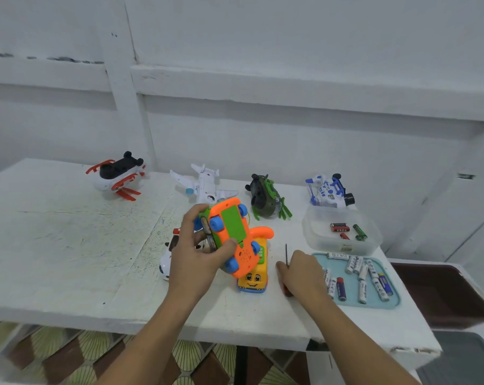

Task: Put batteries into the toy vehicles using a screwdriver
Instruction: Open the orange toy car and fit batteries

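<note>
My left hand (196, 251) grips an orange toy vehicle (232, 237) with blue wheels, held above the table with its underside and green battery cover facing up. My thumb lies on the cover's lower edge. My right hand (301, 270) rests on the table over a screwdriver (286, 255); its dark shaft sticks out past my fingers and its red handle shows under my palm. A yellow toy bus with an orange handset (253, 279) sits between my hands. A teal tray (351, 298) with several batteries lies to the right.
On the white table (68, 245) stand a red-and-white toy (118, 176), a white plane (204, 184), a green helicopter (265, 198) and a blue-and-white toy (329, 190). A clear tub (318, 234) holds a few batteries. A white toy (167, 259) lies behind my left hand.
</note>
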A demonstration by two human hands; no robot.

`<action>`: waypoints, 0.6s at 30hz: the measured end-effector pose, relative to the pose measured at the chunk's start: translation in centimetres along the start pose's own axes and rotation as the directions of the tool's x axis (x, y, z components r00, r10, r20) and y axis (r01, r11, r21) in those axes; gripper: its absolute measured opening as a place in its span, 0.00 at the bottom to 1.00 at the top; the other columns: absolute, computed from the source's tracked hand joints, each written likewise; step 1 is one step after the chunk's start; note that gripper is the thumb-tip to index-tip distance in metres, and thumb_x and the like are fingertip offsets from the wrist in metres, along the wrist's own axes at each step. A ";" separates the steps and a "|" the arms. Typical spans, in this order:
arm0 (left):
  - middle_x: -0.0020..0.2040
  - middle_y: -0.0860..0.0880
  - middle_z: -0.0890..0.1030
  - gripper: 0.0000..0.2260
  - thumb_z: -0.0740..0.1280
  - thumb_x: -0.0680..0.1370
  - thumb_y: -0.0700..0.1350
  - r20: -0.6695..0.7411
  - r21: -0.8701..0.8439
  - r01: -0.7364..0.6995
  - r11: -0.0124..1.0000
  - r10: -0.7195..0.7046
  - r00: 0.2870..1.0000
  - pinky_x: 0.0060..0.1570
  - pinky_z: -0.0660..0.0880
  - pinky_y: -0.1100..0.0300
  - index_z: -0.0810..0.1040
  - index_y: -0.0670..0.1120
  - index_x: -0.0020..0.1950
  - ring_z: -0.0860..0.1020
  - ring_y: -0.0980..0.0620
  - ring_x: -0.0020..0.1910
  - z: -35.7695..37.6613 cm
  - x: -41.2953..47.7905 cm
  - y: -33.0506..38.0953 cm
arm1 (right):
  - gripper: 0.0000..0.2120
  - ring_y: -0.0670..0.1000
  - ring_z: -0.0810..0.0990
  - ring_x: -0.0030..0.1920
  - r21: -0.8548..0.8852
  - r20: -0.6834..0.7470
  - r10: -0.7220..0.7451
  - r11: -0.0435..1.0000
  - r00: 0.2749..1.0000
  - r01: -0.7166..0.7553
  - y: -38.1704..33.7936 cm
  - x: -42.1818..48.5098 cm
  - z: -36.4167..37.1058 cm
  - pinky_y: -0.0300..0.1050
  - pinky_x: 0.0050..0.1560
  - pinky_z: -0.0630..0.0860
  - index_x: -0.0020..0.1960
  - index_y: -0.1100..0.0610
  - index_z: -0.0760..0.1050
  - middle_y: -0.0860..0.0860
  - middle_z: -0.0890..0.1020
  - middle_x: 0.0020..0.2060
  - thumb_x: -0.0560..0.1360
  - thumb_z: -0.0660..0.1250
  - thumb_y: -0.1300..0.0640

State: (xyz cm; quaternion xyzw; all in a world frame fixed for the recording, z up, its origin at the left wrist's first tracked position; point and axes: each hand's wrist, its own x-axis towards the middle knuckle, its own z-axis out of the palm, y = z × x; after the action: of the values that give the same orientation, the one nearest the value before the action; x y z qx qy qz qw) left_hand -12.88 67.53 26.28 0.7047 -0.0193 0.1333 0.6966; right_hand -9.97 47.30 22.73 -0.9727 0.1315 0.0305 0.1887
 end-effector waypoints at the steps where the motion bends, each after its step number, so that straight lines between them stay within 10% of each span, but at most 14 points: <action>1: 0.57 0.48 0.82 0.30 0.77 0.70 0.39 0.000 -0.024 0.014 1.000 -0.014 1.000 0.44 0.83 0.44 0.70 0.62 0.64 0.83 0.47 0.54 0.0 0.1 0.2 | 0.12 0.53 0.72 0.44 -0.011 -0.011 -0.004 1.000 1.000 0.004 0.1 0.0 -0.4 0.44 0.42 0.68 0.45 0.58 0.68 0.53 0.76 0.44 0.80 0.59 0.50; 7: 0.62 0.49 0.80 0.28 0.76 0.72 0.42 -0.011 -0.115 0.037 0.993 -0.039 0.999 0.40 0.83 0.45 0.70 0.62 0.66 0.82 0.45 0.57 0.6 0.9 1.3 | 0.05 0.42 0.77 0.43 0.464 -0.384 -0.233 0.788 0.894 0.404 -1.5 -1.8 -5.3 0.29 0.42 0.70 0.48 0.53 0.79 0.48 0.81 0.44 0.79 0.64 0.58; 10: 0.56 0.47 0.83 0.28 0.75 0.70 0.48 -0.021 -0.144 0.071 0.987 -0.074 0.997 0.38 0.83 0.45 0.71 0.61 0.67 0.84 0.46 0.52 1.2 1.4 2.4 | 0.09 0.39 0.78 0.49 0.641 -0.315 -0.400 0.578 0.860 0.504 -4.0 -3.5 -6.8 0.38 0.45 0.77 0.57 0.48 0.79 0.42 0.81 0.51 0.78 0.66 0.54; 14: 0.41 0.49 0.86 0.18 0.66 0.77 0.52 -0.041 -0.148 0.092 0.985 -0.099 0.994 0.32 0.81 0.54 0.72 0.60 0.68 0.85 0.47 0.39 1.2 2.6 4.2 | 0.32 0.40 0.68 0.63 0.482 -0.210 -0.590 0.631 0.780 0.608 -6.1 -3.4 -6.3 0.37 0.61 0.70 0.70 0.44 0.68 0.39 0.70 0.61 0.70 0.59 0.31; 18: 0.53 0.49 0.84 0.18 0.56 0.85 0.44 -0.105 -0.159 0.077 0.984 -0.094 0.990 0.29 0.79 0.59 0.70 0.65 0.69 0.86 0.47 0.38 0.2 3.6 5.0 | 0.36 0.35 0.67 0.62 0.549 -0.197 -0.587 0.597 0.785 0.585 -8.0 -2.5 -6.1 0.34 0.58 0.70 0.67 0.41 0.66 0.35 0.67 0.59 0.63 0.66 0.28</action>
State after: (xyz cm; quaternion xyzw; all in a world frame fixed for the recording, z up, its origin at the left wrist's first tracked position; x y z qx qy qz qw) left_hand -10.42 67.74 31.92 0.6401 0.0399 0.1409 0.7542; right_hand -10.16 52.72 31.54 -0.8544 -0.1925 -0.0729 0.4771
